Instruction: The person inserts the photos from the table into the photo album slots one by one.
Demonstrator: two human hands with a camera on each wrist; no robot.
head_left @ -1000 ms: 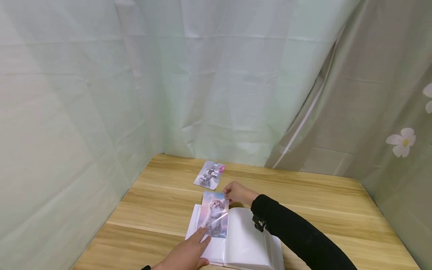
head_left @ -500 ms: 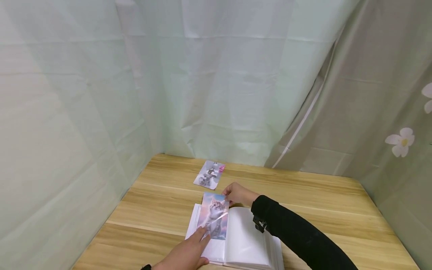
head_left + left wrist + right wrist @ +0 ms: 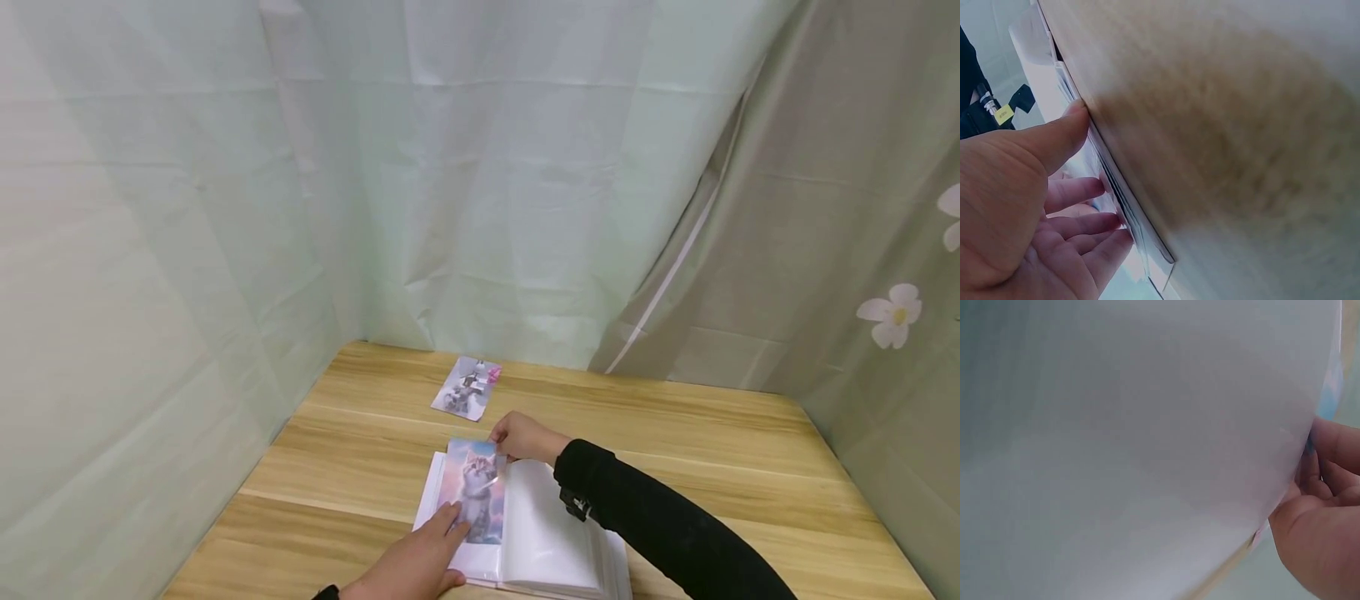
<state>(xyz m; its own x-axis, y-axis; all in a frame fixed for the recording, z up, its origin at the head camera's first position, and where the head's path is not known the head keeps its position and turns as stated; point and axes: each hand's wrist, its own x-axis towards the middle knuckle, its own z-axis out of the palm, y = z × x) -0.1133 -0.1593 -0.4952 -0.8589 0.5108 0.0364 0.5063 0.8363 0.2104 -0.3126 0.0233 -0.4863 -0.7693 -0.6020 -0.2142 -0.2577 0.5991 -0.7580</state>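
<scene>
A photo album point(image 3: 551, 525) lies spread on the wooden table, its white pages facing up. On its left page is a kitten photo point(image 3: 472, 479), mostly within a clear sleeve, the top edge jutting past the page. My right hand point(image 3: 528, 437) pinches the photo near its upper right corner; in the right wrist view a pale page hides part of that hand point(image 3: 1319, 506). My left hand point(image 3: 412, 560) rests on the left page, fingertips over the photo's lower left. In the left wrist view the thumb of this hand point(image 3: 1029, 194) touches the album's edge.
A second photo point(image 3: 463, 392), grey with a pink spot, lies on the table point(image 3: 675, 433) beyond the album. Pale curtains point(image 3: 487, 183) hang behind and beside the table. One on the right carries white flowers point(image 3: 892, 317).
The kitten photo has slid down toward me, deeper into the sleeve. My right hand has moved with it, slightly down and left. The left hand stays almost in place.
</scene>
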